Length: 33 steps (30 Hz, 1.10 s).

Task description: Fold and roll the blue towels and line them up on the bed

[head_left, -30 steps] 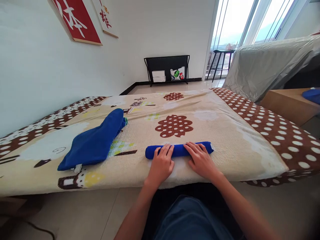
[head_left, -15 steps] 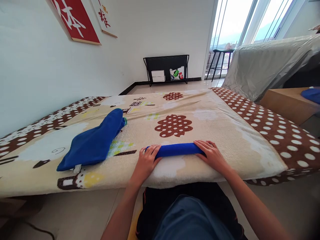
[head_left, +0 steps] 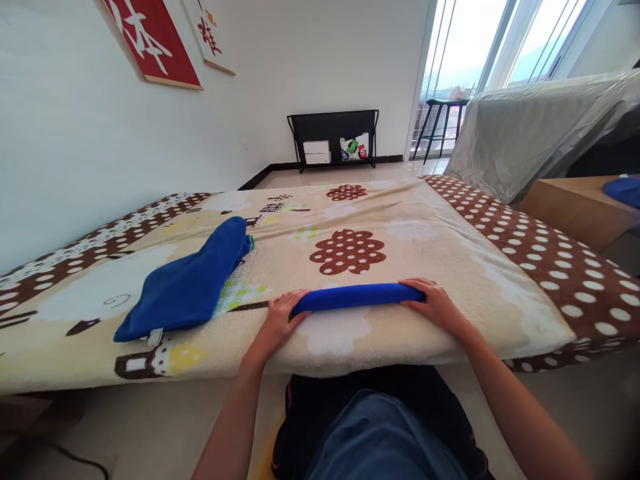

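the left hand (head_left: 284, 319) and right hand (head_left: 436, 305), apart, clasp opposite ends of the bright-blue cylindrical cloth roll (head_left: 355, 296); even, gentle pressure should best avoid skewing it.

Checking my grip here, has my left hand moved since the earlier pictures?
Yes, leftward: your left hand was below the brown flower print and now sits left of it, on the blue roll.
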Each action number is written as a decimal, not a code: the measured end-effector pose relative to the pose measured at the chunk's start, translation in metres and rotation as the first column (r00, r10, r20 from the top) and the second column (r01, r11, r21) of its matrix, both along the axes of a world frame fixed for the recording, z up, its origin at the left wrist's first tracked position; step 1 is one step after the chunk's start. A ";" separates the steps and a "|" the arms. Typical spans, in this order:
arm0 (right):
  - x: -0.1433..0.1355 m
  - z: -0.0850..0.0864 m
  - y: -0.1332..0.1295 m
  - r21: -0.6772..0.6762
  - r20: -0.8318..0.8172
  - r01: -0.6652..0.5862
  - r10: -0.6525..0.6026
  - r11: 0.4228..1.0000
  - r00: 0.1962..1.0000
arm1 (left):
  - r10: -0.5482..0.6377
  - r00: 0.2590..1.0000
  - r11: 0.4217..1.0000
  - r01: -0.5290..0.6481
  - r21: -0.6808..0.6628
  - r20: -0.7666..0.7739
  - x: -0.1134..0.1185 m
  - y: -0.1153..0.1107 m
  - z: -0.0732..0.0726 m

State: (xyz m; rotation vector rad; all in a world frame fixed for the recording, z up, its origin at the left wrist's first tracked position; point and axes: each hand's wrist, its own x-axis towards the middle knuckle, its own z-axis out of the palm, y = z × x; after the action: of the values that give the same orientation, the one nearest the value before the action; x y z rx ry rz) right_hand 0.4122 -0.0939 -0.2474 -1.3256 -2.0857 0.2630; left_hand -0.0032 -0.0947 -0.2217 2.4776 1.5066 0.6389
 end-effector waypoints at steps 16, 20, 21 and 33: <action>0.005 0.092 -0.027 -0.054 -0.416 0.063 -0.080 0.997 0.906 | -0.102 0.994 0.994 0.103 -0.041 0.029 0.018 -0.038 0.025; -0.020 0.154 -0.029 0.267 -0.473 0.152 -0.008 0.952 0.881 | -0.136 0.985 0.985 0.146 -0.091 0.107 0.047 -0.045 0.025; -0.028 0.170 -0.032 0.342 -0.454 0.152 0.021 0.927 0.891 | -0.133 0.982 0.983 0.148 -0.105 0.133 0.055 -0.044 0.023; -0.106 0.251 -0.051 0.628 0.081 -0.071 0.025 0.775 0.996 | -0.004 0.917 0.955 0.122 -0.271 0.399 0.125 -0.022 -0.008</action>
State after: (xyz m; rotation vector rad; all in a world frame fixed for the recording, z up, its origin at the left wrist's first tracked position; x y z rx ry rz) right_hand 0.3064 -0.1446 0.0040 -0.8700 -1.9974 -0.4468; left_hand 0.1219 -0.1164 -0.2294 2.0177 1.2566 0.7851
